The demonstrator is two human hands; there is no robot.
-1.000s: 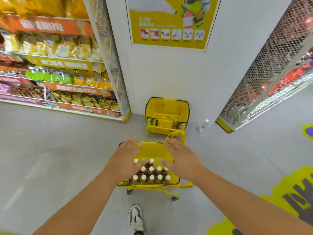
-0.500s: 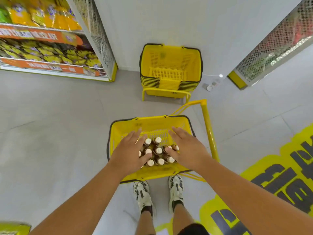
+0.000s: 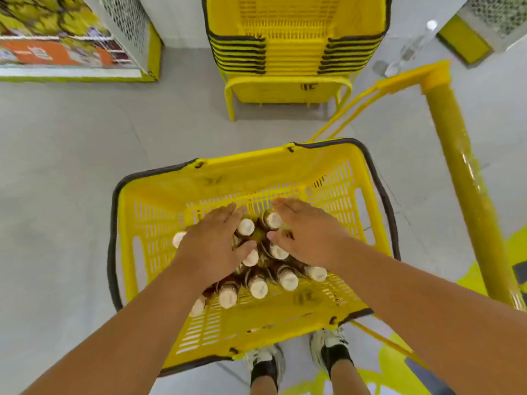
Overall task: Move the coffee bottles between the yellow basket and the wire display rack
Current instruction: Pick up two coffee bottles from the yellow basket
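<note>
Yellow slatted plastic basket (image 3: 336, 178) holds all the white-capped brown coffee bottles (image 3: 258, 286) — both hands, left (image 3: 212, 246) and right (image 3: 309, 238), hover flat-fingered, gripping none; moving not begun.

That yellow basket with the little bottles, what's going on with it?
A person is bent over the yellow basket, both hands down among the coffee bottles standing in it. The left hand and right hand lie over the white caps with fingers fairly straight; no bottle looks gripped or lifted yet. A stack of empty baskets stands just beyond, on the floor.
</note>
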